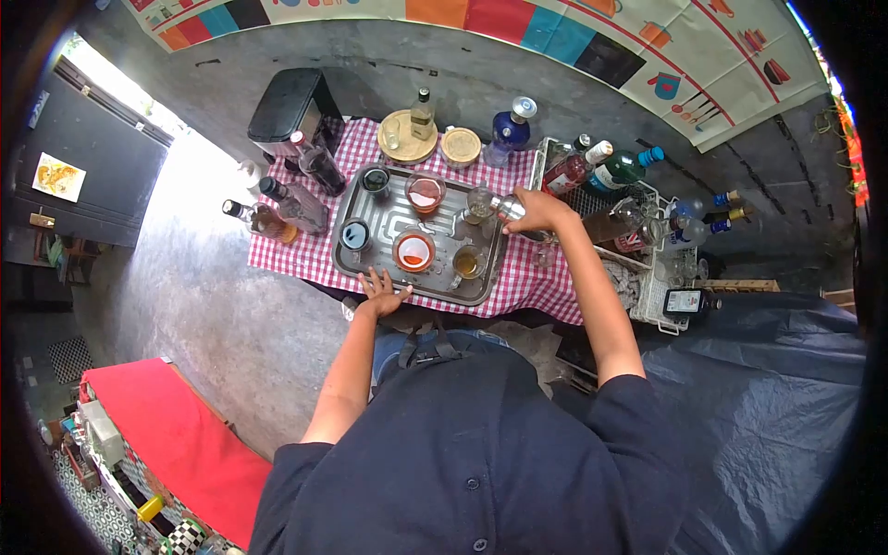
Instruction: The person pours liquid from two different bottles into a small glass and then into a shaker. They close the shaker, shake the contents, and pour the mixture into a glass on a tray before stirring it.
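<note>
On a metal tray (375, 264) stand several drinking glasses. My right hand (535, 213) is closed around a small shiny, see-through container (510, 209) at the tray's right edge. It is tilted towards a glass mug (478, 205); whether anything flows from it is too small to tell. My left hand (381, 294) has its fingers spread at the front edge of the tray, below a glass of red drink (413, 251). Beyond that sits another red drink (425, 193). Two dark drinks (354, 234) are on the left, and a mug of yellowish drink (469, 263) is at front right.
Several bottles (294, 205) stand left of the tray on a checked cloth (287, 256). A black bin-like machine (289, 104), a wooden board (396, 148) and a blue bottle (509, 134) line the back. White wire baskets (659, 301) hold bottles at right.
</note>
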Demonstrator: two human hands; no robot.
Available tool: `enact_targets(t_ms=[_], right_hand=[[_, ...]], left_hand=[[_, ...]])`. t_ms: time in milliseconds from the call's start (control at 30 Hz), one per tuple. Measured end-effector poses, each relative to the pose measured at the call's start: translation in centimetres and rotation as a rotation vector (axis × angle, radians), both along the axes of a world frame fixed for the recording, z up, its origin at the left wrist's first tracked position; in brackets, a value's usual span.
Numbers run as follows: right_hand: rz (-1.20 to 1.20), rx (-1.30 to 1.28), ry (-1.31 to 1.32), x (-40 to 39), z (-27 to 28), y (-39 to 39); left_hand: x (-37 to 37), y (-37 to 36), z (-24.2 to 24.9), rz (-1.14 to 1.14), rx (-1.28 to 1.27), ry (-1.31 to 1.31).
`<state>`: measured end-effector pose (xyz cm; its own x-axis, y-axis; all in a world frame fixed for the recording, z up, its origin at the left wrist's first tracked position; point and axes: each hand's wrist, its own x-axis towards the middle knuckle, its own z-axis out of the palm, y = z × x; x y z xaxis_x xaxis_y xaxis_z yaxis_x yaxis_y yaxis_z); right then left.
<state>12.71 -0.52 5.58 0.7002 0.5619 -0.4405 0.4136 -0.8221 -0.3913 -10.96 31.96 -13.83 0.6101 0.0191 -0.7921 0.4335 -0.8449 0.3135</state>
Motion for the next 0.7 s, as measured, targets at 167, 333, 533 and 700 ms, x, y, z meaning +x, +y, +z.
enact_targets(t_ms=[167,333,533,700], right_hand=[[-0.022,0.024,-0.024,0.3,-0.8,-0.5],[-0.026,-0.001,0.000,0.5,0.4,0.1],[-0.011,0.002,-0.009,0.7,1.0,0.8],[0.012,0.006,-0.011,0.7,0.5,1.0]], left_hand=[[-0.3,0.2,-2.3,-0.021,0.003,-0.028],[-0.2,0.2,-2.7,-0.023,0.010,-0.025],[-0.1,0.1,-1.6,-0.014,0.009,-0.011],[-0.2,-0.1,-0.8,-0.005,0.003,-0.029]])
